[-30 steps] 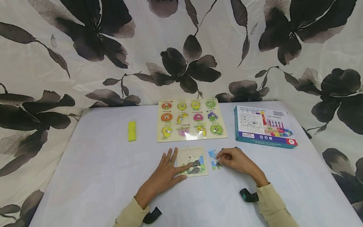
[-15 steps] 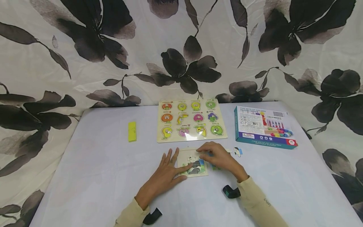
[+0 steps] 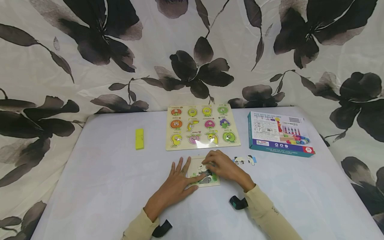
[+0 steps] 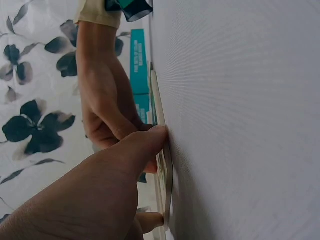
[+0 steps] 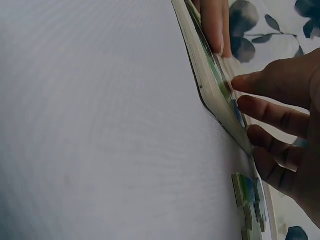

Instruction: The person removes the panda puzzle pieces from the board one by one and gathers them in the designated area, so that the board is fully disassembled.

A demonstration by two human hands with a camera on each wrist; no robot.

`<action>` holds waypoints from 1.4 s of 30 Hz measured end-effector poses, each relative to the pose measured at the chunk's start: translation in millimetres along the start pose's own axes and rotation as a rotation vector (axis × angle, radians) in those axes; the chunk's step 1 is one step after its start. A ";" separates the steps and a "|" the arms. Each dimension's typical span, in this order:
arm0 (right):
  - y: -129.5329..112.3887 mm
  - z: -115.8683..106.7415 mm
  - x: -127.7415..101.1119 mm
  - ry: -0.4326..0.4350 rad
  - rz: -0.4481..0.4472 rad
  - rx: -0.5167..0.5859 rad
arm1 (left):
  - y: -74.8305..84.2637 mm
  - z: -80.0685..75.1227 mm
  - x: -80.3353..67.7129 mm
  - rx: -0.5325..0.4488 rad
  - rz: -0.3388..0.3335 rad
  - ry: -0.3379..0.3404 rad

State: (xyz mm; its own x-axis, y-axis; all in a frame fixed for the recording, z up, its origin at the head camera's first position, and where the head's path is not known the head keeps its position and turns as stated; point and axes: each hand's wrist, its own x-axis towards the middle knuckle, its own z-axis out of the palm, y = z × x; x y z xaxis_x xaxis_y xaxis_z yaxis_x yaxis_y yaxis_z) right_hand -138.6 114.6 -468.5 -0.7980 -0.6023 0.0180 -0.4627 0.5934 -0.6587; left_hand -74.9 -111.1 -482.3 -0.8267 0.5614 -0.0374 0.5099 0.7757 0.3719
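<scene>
A small wooden panda jigsaw puzzle tray [image 3: 194,162] lies at the middle of the table, partly filled with pieces. My left hand [image 3: 175,185], fingers spread and straight, rests along its left side, the index finger reaching over the picture. Over the tray's upper right, my right hand [image 3: 223,166] bends its fingers and pinches a puzzle piece, mostly hidden beneath them. The right wrist view has thumb and fingertips right at the tray's surface, beside a blue patch. Loose panda pieces [image 3: 239,160] lie right of the tray; more pieces [image 5: 243,190] show in the right wrist view.
Behind the tray lies a fruit peg board [image 3: 201,133]. A boxed bead set [image 3: 280,133] stands at the back right, and a yellow block [image 3: 139,139] at the left. Floral cloth [image 3: 120,50] hangs behind the white table [image 3: 99,186].
My right hand has moved left from the loose pieces onto the upper right of the tray, its fingers pinched together. The left hand has stayed in place on the tray.
</scene>
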 end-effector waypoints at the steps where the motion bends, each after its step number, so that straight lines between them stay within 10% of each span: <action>1: -0.6 -0.1 0.1 0.000 0.000 0.005 | 0.0 -0.1 0.0 0.000 -0.001 -0.002; 42: 1.9 -0.5 2.6 0.015 0.053 0.171 | 13.0 5.2 9.7 0.029 -0.003 -0.026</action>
State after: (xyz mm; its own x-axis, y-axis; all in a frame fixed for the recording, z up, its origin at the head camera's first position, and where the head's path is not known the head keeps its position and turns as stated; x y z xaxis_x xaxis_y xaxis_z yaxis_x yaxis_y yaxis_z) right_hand -141.8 114.4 -469.3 -0.8260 -0.5636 -0.0098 -0.3480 0.5237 -0.7776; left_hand -75.0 -94.0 -482.7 -0.8223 0.5656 -0.0624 0.5140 0.7853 0.3451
